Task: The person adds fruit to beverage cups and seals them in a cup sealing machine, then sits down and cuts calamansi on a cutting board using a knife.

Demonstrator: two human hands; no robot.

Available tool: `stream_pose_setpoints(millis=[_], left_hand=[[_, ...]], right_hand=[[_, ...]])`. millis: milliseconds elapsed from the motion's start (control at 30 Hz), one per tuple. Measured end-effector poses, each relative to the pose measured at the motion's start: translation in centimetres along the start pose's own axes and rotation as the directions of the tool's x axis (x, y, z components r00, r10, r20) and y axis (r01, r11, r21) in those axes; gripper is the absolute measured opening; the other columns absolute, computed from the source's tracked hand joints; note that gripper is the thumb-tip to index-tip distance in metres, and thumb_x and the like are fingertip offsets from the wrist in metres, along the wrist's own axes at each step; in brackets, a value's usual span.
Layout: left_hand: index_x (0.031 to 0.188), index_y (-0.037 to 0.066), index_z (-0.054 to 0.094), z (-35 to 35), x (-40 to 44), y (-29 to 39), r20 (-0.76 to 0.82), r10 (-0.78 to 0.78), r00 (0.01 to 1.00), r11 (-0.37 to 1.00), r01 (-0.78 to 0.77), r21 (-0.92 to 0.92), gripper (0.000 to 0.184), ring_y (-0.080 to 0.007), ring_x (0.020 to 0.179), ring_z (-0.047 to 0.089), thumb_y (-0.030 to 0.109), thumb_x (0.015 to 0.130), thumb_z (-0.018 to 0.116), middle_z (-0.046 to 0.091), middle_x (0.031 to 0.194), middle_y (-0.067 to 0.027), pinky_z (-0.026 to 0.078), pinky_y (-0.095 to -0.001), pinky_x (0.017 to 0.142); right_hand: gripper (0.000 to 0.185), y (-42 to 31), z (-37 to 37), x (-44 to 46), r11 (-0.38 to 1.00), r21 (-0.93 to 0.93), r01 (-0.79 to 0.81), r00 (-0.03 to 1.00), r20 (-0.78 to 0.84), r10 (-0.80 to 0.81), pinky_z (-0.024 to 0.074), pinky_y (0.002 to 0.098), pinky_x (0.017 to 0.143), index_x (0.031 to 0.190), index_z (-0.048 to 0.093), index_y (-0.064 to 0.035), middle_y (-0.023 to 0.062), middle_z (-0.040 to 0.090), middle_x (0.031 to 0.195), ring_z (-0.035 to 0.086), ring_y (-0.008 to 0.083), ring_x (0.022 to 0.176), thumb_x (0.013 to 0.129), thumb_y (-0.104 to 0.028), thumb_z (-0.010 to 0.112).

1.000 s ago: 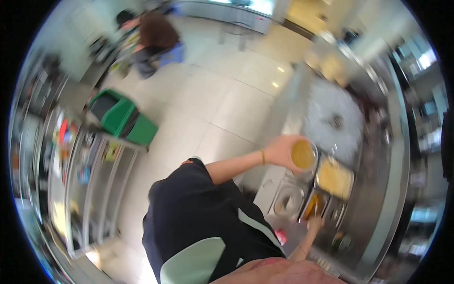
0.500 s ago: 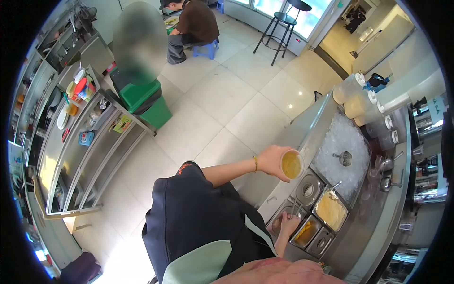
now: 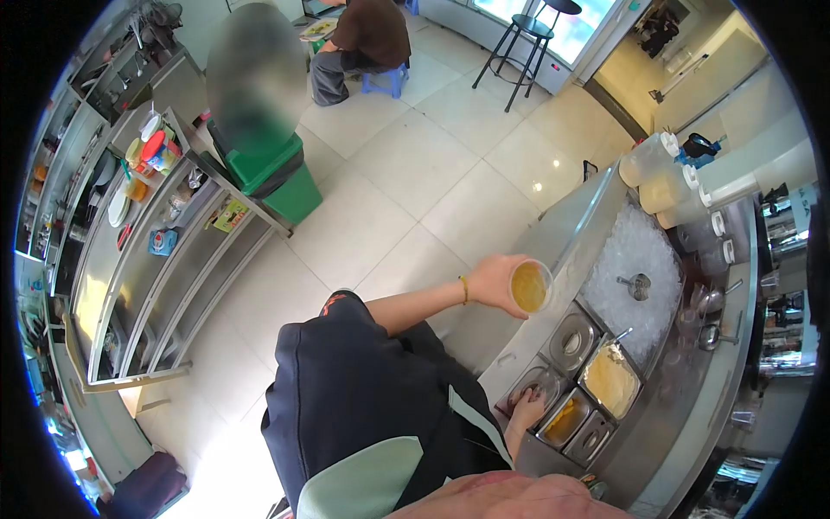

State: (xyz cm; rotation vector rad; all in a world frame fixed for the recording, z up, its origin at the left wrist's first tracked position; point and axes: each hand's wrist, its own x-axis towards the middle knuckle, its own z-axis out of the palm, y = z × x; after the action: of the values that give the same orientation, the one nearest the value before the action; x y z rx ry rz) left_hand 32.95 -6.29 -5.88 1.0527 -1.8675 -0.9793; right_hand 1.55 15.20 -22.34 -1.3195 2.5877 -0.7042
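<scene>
Right of centre I'm seeing left hand (image 3: 498,281) gripping cup (image 3: 530,288); below, right hand (image 3: 526,406) apparently reaching into bin (image 3: 545,378), grip unreadable. Next move's likely calling for a level cup.

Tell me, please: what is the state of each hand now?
Left hand: holding a clear cup with yellow contents.
Right hand: at a steel container; grip cannot be told.

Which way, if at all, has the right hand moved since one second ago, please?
Yes, the right hand went leftward in the view, from the orange-filled pan to the neighbouring pan.
</scene>
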Motion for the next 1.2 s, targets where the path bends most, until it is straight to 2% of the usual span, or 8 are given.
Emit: stream_pose_setpoints(millis=[267, 500, 633, 733, 800, 833, 933, 1200], left_hand=[[0.119, 0.009, 0.057, 0.4, 0.0, 0.1, 0.004, 0.053, 0.999, 0.998, -0.052, -0.021, 0.08, -0.026, 0.098, 0.064, 0.043, 0.052, 0.086, 0.066, 0.107, -0.0119, 0.051, -0.0352, 0.086], [0.114, 0.004, 0.059, 0.0, 0.3, -0.3, 0.065, -0.006, 0.998, 0.999, 0.008, -0.032, 0.073, -0.023, 0.098, 0.065, 0.035, 0.054, 0.087, 0.066, 0.107, -0.0115, 0.051, -0.0348, 0.087], [0.115, 0.001, 0.058, -0.2, 0.1, 0.4, 0.072, 0.038, 0.997, 0.998, -0.034, -0.06, 0.073, -0.0208, 0.098, 0.065, 0.029, 0.054, 0.089, 0.066, 0.107, -0.011, 0.051, -0.0329, 0.088], [0.115, 0.0, 0.058, 0.5, 0.2, 0.3, 0.081, 0.021, 0.996, 0.993, -0.011, -0.12, 0.074, -0.0196, 0.098, 0.064, 0.027, 0.054, 0.089, 0.066, 0.107, -0.0105, 0.051, -0.0324, 0.087], [0.115, 0.0, 0.058, 1.0, 0.2, 0.6, 0.117, 0.017, 0.993, 0.992, -0.002, -0.127, 0.074, -0.0189, 0.098, 0.064, 0.026, 0.053, 0.09, 0.066, 0.107, -0.0102, 0.051, -0.0322, 0.087], [0.115, 0.0, 0.058, 1.3, 0.3, 0.8, 0.127, 0.014, 0.992, 0.994, 0.0, -0.112, 0.074, -0.0186, 0.098, 0.064, 0.025, 0.053, 0.09, 0.066, 0.107, -0.01, 0.051, -0.0321, 0.087], [0.115, 0.0, 0.058, 1.9, 0.4, 1.1, 0.145, 0.016, 0.989, 0.995, -0.002, -0.097, 0.074, -0.0182, 0.098, 0.064, 0.025, 0.054, 0.089, 0.066, 0.107, -0.0097, 0.05, -0.032, 0.087], [0.115, -0.001, 0.058, 2.9, 1.2, 1.9, 0.19, 0.006, 0.982, 0.98, 0.032, -0.195, 0.072, -0.018, 0.1, 0.063, 0.025, 0.055, 0.088, 0.065, 0.108, -0.0088, 0.049, -0.032, 0.089]], right_hand=[[0.028, 1.6, -0.5, 1.9, 0.961, -0.275, 0.034, 0.983, 0.185, 0.019, 0.047, 0.0478, 0.071, 0.087, 0.064, 0.0039, 0.0255, 0.063, 0.081, 0.061, 0.0424, 0.081, 0.084, -0.024, 0.063], [0.036, 0.9, -10.0, 4.3, 0.983, 0.142, -0.116, 0.954, 0.291, 0.07, 0.0473, 0.0362, 0.067, 0.096, 0.065, 0.0046, 0.0147, 0.066, 0.08, 0.064, 0.0244, 0.076, 0.088, -0.03, 0.06], [0.027, -0.7, -16.8, 2.2, 0.551, 0.697, -0.459, 0.885, 0.416, 0.211, 0.0465, 0.027, 0.06, 0.104, 0.065, -0.0011, 0.0067, 0.063, 0.072, 0.06, 0.0138, 0.068, 0.088, -0.021, 0.059], [0.024, 2.8, -16.9, 2.0, 0.637, 0.654, -0.408, 0.913, 0.307, 0.27, 0.0457, 0.0233, 0.054, 0.099, 0.063, 0.001, 0.0061, 0.061, 0.066, 0.059, 0.0108, 0.06, 0.088, -0.02, 0.059], [0.023, 5.0, -17.2, 3.3, 0.815, 0.255, -0.52, 0.822, 0.409, 0.397, 0.0481, 0.0272, 0.056, 0.093, 0.064, 0.0006, 0.0069, 0.06, 0.066, 0.061, 0.0136, 0.062, 0.087, -0.021, 0.061], [0.028, 5.3, -16.7, 3.4, 0.787, 0.202, -0.582, 0.783, 0.399, 0.477, 0.051, 0.0376, 0.067, 0.086, 0.065, 0.0028, 0.0156, 0.064, 0.072, 0.066, 0.0263, 0.075, 0.082, -0.025, 0.065], [0.029, 13.6, -11.4, 3.1, 0.948, -0.084, -0.308, 0.947, 0.071, 0.314, 0.0492, 0.0404, 0.063, 0.082, 0.064, 0.0022, 0.0189, 0.067, 0.074, 0.066, 0.0297, 0.07, 0.083, -0.026, 0.065], [0.04, 12.2, -13.7, 1.9, 0.96, 0.025, -0.278, 0.96, 0.04, 0.277, 0.0482, 0.0444, 0.078, 0.108, 0.056, -0.0001, 0.0238, 0.065, 0.1, 0.063, 0.0401, 0.092, 0.086, -0.033, 0.064]])
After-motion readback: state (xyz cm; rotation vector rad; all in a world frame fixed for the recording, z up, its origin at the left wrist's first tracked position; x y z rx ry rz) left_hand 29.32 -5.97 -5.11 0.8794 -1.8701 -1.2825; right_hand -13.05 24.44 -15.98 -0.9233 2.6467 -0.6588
